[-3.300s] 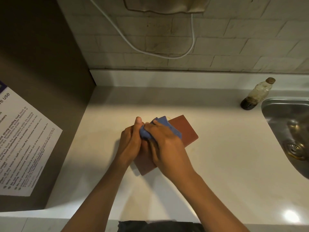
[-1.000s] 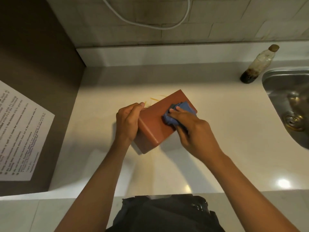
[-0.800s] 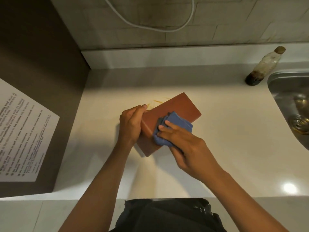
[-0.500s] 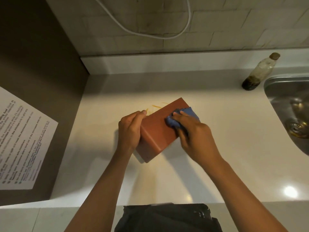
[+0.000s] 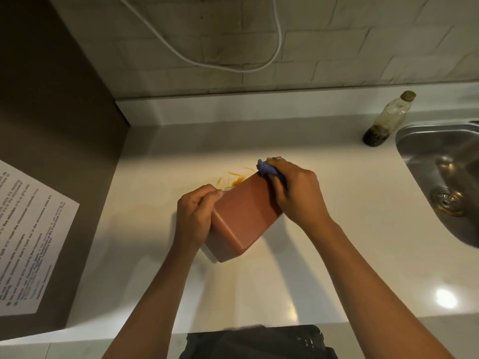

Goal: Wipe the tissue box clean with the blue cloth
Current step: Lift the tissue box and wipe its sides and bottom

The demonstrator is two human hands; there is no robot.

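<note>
Since half a second before, the right hand (image 5: 298, 193) had slid the blue cloth (image 5: 267, 169) from the top face of the tissue box (image 5: 243, 216) out to its far right corner, so only a small bunch of cloth showed past the fingers. That hand's fingers were curled round the cloth, pressing it against the box's far end. The left hand (image 5: 195, 216) gripped the left side of the box, thumb on the upper edge and fingers wrapped down the side. The reddish-brown box sat near the middle of the white counter (image 5: 160, 268), tilted, its near end raised toward the camera. Orange smears (image 5: 234, 178) marked the counter just beyond the box's far edge. At the far right a bottle (image 5: 386, 120) with dark liquid stood beside the steel sink (image 5: 440, 156). A white cable (image 5: 233, 67) hung on the tiled wall, and a printed notice (image 5: 28, 242) was stuck on the dark panel at left
</note>
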